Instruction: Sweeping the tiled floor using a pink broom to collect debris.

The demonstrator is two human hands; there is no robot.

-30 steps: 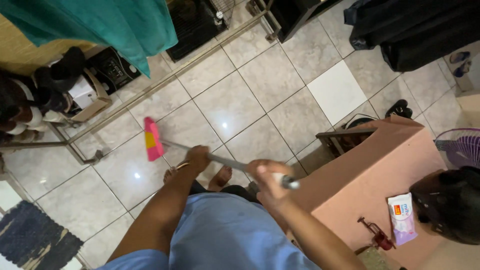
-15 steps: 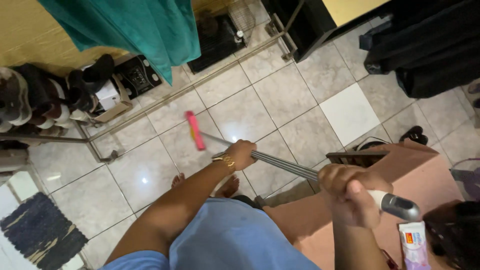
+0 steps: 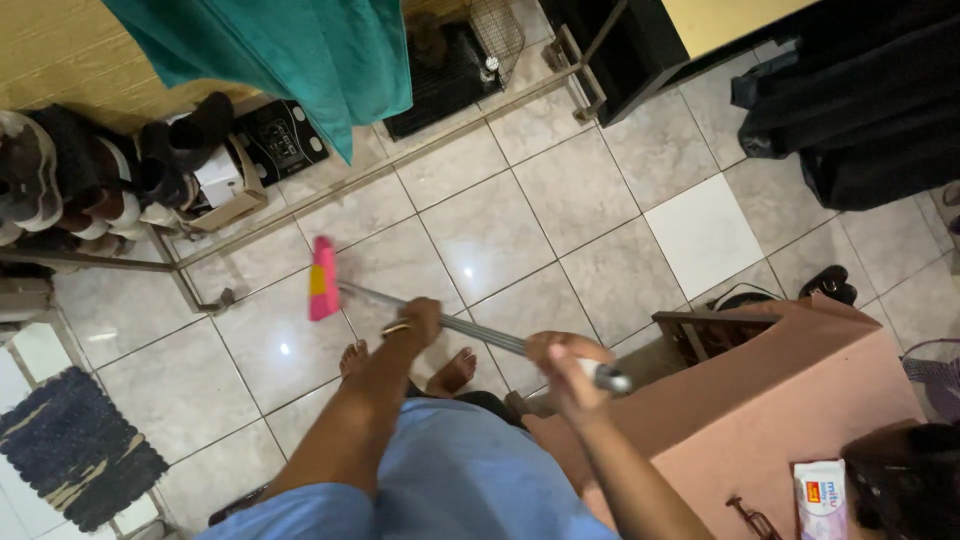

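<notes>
The left hand (image 3: 418, 318) is wrapped around the middle of the broom handle (image 3: 470, 330), a gold bangle at its wrist, and the right hand (image 3: 562, 360) is closed round the handle's upper end, near its pale grip. The pink and yellow broom head (image 3: 322, 279) rests on the grey floor tiles (image 3: 480, 225), ahead of the person's bare feet (image 3: 452, 372) and short of the metal rack rail (image 3: 350, 190). A pink counter (image 3: 780, 390) stands just right of the broom handle's top
</notes>
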